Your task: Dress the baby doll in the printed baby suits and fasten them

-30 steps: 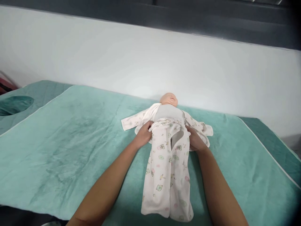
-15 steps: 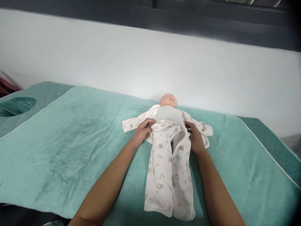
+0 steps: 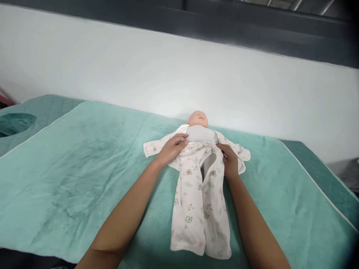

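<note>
A baby doll (image 3: 198,118) lies on its back, its head toward the wall. It wears white printed pants (image 3: 190,205) with an open crotch, and a printed jacket (image 3: 153,147) spread out under its bare grey torso (image 3: 200,133). My left hand (image 3: 174,147) rests at the waist on the left side, fingers stretched over the waistband and the edge of the torso. On the opposite side, my right hand (image 3: 229,157) has its fingers closed on the waistband of the pants; its fingertips are partly hidden by the cloth. Both pant legs extend flat toward me.
A green padded cover (image 3: 98,168) spreads over the bed, with an oval face hole (image 3: 17,123) at the far left. A white wall (image 3: 168,74) runs along the back, below a dark ledge (image 3: 140,22). A dark object (image 3: 349,173) sits at the right edge.
My left hand has slid up and inward, from the side of the waistband onto its top and the torso. My right hand has moved slightly inward along the waistband.
</note>
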`<state>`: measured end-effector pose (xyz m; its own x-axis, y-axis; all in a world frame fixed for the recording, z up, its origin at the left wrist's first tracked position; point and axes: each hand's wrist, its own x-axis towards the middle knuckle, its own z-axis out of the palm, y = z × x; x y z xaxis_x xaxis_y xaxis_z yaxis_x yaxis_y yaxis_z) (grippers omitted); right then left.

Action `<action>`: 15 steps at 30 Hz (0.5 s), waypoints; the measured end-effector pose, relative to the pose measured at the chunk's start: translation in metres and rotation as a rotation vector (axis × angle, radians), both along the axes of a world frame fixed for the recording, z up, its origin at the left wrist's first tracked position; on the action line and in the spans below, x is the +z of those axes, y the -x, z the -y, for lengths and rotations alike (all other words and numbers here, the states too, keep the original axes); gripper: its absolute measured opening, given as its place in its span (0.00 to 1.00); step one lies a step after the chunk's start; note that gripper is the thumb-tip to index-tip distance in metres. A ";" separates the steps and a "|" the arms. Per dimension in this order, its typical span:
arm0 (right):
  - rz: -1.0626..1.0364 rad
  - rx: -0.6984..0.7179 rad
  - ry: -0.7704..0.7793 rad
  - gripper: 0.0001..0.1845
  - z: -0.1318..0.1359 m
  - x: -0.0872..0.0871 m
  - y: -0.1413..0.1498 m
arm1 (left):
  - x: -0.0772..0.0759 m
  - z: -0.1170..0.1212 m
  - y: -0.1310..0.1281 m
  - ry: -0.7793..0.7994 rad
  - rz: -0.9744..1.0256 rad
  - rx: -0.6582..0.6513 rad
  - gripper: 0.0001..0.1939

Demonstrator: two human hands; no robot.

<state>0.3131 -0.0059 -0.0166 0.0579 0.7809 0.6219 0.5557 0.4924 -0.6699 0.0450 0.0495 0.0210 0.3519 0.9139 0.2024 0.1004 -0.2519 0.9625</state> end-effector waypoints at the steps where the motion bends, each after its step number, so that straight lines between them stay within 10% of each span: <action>1: -0.021 0.001 0.000 0.14 -0.001 -0.001 0.000 | 0.003 -0.001 0.002 0.001 -0.011 0.001 0.12; 8: -0.136 0.040 0.089 0.11 -0.008 -0.004 0.000 | 0.014 0.001 0.018 -0.018 -0.117 -0.214 0.08; 15: -0.104 0.003 0.040 0.09 -0.009 0.001 0.005 | -0.007 -0.001 -0.001 -0.135 -0.111 0.125 0.08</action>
<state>0.3080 0.0030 -0.0157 0.1178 0.8050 0.5814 0.4808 0.4660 -0.7427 0.0457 0.0508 0.0141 0.2641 0.9191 0.2924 0.2427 -0.3567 0.9021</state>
